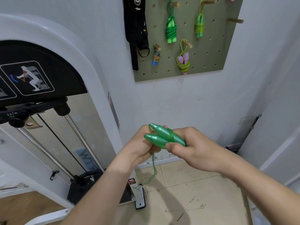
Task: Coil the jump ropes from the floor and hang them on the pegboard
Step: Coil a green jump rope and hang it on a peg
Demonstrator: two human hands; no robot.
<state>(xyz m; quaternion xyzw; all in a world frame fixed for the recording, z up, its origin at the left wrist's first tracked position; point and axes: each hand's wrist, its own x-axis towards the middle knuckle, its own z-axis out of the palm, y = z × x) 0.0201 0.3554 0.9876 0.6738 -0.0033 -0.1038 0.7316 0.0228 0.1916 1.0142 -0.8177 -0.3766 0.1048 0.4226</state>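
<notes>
Gripping the green jump rope's two handles (160, 135) side by side in the right hand (196, 148), thumb and fingers curled round their rear ends. Cupping the pointed tips in the left hand (139, 146), fingers curled on the cord (153, 164), letting it dangle floorward, well below the pegboard (211, 51).

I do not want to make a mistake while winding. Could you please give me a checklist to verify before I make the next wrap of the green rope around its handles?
1. Both green handles lie side by side: ok.
2. The right hand has a full grip around both handles: ok.
3. The left hand holds the pointed ends: ok.
4. One rope wrap crosses both handles: ok.
5. Remaining rope wound up: not ok; the rope tail hangs toward the floor.
6. A free peg on the pegboard: ok.
</notes>
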